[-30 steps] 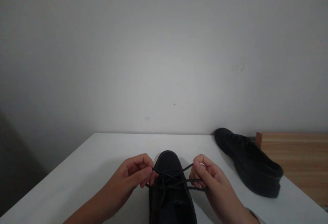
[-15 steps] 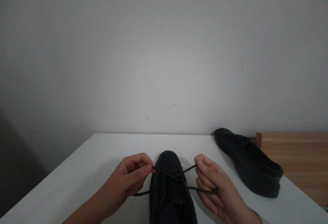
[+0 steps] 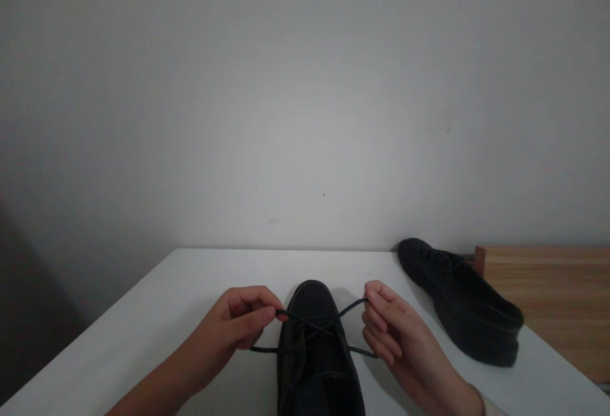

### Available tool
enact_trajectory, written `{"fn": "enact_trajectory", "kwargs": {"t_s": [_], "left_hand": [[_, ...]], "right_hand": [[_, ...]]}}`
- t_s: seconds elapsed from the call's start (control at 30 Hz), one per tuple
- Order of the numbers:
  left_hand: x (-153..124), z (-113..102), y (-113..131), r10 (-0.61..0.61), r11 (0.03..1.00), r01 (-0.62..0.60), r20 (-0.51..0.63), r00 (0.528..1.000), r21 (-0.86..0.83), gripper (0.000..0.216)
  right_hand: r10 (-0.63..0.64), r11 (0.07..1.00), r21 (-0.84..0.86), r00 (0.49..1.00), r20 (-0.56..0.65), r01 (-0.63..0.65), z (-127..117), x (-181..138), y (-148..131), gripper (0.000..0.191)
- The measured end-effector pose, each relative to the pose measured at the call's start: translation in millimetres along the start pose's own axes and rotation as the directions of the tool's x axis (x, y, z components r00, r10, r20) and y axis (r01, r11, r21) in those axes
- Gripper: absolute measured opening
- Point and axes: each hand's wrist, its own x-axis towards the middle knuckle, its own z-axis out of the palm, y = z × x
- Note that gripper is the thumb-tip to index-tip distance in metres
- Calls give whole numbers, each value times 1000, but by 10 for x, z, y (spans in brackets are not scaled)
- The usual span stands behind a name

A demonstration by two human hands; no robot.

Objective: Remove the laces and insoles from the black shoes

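The black shoe (image 3: 312, 301) stands upright on the white table (image 3: 214, 270), between the two hands, its toe toward the wall (image 3: 305, 117) and its heel end cut off by the lower edge of the view. The left hand (image 3: 250, 317) is nearly closed, thumb and forefinger pinched on one strand of the dark lace (image 3: 300, 319), with the other fingers curled beneath. The right hand (image 3: 395, 333) pinches another stretch of lace between thumb and fingertips, its lower fingers loosely bent. The two strands cross low over the front of the shoe. A lower length of lace sticks out on either side toward each hand; whether the fingers hold these lengths or merely hide them, I cannot tell.

To handle this well, grip close to the fingertips so the lace can be felt slipping, and draw both sides outward at the same height with equal pull, so that the crossing sits centred and the shoe does not twist. Best to guide the lower lengths clear of the crossing, where they could snag. The second shoe (image 3: 476, 314), well to the right, leaves the right hand room to pull sideways
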Motion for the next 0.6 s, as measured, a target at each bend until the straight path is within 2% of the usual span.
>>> {"fn": "enact_trajectory", "kwargs": {"t_s": [0.17,0.23,0.3,0.37,0.47,0.53,0.6], "left_hand": [[4,-18,65,75,957,-51,-76,994,286,37],[9,-44,55,99,948,-68,-86,991,310,40],[14,-88,5,91,969,-70,-80,993,238,46],[19,-137,-67,79,991,-79,-2,997,109,54],[27,-171,-148,132,991,-136,182,974,9,61],[36,-149,-164,157,981,-178,233,960,71,62],[46,-98,-161,116,969,-156,205,972,192,58]], "right_hand": [[-24,974,-226,995,-100,0,-53,26,37,39],[-87,944,-328,988,-127,41,-81,33,47,41],[-137,920,-382,984,-115,84,-89,25,47,41],[-122,932,-350,991,-59,94,-71,5,38,39],[-2,975,-221,998,67,17,-33,-15,34,36],[60,979,-203,991,122,-34,-28,-7,51,35],[95,959,-278,987,130,-56,-42,14,85,38]]}}
